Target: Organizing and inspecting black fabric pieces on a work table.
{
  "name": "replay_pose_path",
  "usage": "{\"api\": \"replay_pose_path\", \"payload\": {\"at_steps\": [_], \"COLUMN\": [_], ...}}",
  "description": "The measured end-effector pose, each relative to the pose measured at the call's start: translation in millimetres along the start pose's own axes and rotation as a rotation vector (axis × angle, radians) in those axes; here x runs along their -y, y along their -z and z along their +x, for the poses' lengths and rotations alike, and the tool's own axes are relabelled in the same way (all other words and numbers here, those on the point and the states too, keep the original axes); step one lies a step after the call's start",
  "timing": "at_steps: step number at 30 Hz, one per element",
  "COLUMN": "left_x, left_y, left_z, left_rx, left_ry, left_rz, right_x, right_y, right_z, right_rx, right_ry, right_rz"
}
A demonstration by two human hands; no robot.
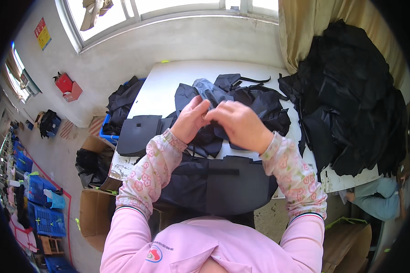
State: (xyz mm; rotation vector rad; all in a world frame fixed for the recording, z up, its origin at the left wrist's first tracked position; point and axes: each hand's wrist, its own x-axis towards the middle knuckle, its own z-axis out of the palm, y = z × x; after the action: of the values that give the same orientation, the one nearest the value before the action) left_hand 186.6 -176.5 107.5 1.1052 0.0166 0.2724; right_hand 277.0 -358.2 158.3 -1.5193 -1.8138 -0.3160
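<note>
My left hand (192, 119) and my right hand (242, 125) meet above the middle of the white table (168, 75). Both are closed, with thumbs and fingertips pinched close together; what they hold, if anything, is too small or hidden to make out. Behind and below them lies a heap of crumpled black fabric pieces (266, 107) with a greyish, shinier part (205, 86). Nearer to me, a black fabric piece with a stiff, smooth panel (239, 184) hangs over the table's front edge. Left of my left hand is a flat black panel (139, 132).
A tall pile of black fabric (346, 100) covers the table's right end. Blue crates (105, 129) and cardboard boxes (93, 218) with black pieces stand at the left. Another cardboard box (348, 243) is at lower right, near a person's blue-clad leg (376, 198).
</note>
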Motion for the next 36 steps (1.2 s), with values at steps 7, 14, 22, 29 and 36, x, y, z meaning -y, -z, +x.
{"api": "replay_pose_path", "payload": {"at_steps": [7, 14, 22, 29, 36], "left_x": [-40.1, -78.6, -62.2, -72.7, -94.4], "left_y": [-20.8, -25.3, -59.4, -61.4, -21.4], "left_z": [-16.5, -31.7, -47.8, -17.1, -27.3], "left_rx": [0.105, 0.260, -0.227, -0.296, -0.330], "left_ry": [-0.401, -0.333, -0.908, -1.050, -0.984], "left_rz": [0.600, 0.767, 1.176, 0.862, 1.559], "right_x": [32.1, 49.8, 63.0, 112.3, 111.0], "right_y": [40.4, 65.6, 66.0, 85.3, 89.2], "right_z": [1.7, 44.6, 69.8, 80.6, 68.2], "right_rx": [-0.161, -0.107, -0.265, -0.334, -0.095], "right_ry": [0.121, 0.211, 0.042, 0.212, -0.014], "right_rz": [-0.064, -0.413, -0.662, -0.790, -0.916]}}
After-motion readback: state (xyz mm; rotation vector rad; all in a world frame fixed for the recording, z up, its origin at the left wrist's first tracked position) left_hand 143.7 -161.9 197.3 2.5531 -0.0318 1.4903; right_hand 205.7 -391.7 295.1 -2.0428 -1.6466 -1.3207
